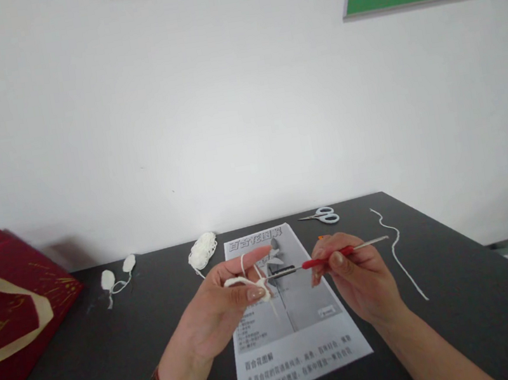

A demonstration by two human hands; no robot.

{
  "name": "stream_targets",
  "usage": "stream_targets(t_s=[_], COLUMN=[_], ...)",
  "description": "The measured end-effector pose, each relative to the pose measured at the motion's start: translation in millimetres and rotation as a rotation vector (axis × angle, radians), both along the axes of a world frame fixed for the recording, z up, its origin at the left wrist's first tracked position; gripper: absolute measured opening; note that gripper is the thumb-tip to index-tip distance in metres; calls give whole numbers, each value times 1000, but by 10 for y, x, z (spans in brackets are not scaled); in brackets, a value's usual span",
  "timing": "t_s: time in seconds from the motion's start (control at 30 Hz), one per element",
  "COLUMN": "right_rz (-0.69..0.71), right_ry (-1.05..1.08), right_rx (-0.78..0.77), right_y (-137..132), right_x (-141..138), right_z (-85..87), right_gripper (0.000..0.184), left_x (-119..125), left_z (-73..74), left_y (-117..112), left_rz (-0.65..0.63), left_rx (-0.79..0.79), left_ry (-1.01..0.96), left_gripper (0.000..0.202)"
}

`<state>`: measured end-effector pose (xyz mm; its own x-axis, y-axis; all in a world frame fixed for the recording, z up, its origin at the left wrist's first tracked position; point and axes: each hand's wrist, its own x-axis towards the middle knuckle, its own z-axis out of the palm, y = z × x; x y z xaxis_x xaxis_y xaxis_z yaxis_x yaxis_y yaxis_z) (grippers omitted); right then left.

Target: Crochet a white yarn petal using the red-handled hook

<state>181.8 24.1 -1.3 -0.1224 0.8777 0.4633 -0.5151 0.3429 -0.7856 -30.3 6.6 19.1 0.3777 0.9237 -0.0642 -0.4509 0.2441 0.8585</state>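
Left hand (217,305): grip pinching white yarn (264,288) above sheet (305,365). Right hand (359,279): grip closed around hook (311,264) at red handle, tip at yarn. Yarn likely light, soft; best pinched beside hook tip. Hook likely stiff, slick-shafted; best held by handle.

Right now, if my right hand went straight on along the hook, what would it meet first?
Your right hand, holding the red-handled hook, would likely meet the white yarn piece pinched in your left hand first, though depth is unclear.

The crochet hook's grip (312,263) is red, the yarn (264,290) white, the bag (11,315) gold-patterned maroon.
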Motion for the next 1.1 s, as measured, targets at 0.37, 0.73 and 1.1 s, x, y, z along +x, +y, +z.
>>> stream_targets(t_s=[0.37, 0.73, 1.1], right_rz=[234, 105, -145], right_ry=[278, 206, -54], right_rx=[-575, -529, -230], right_y=[62, 38, -6], right_x=[-131, -219, -203], right_z=[-60, -112, -156], right_gripper=[15, 15, 13], left_x=[50, 297, 347], left_z=[9, -113, -176], left_y=[-15, -10, 0], left_rz=[137, 378, 518], left_rx=[183, 139, 165], left_ry=[344, 434, 459], left_gripper=[39, 44, 50])
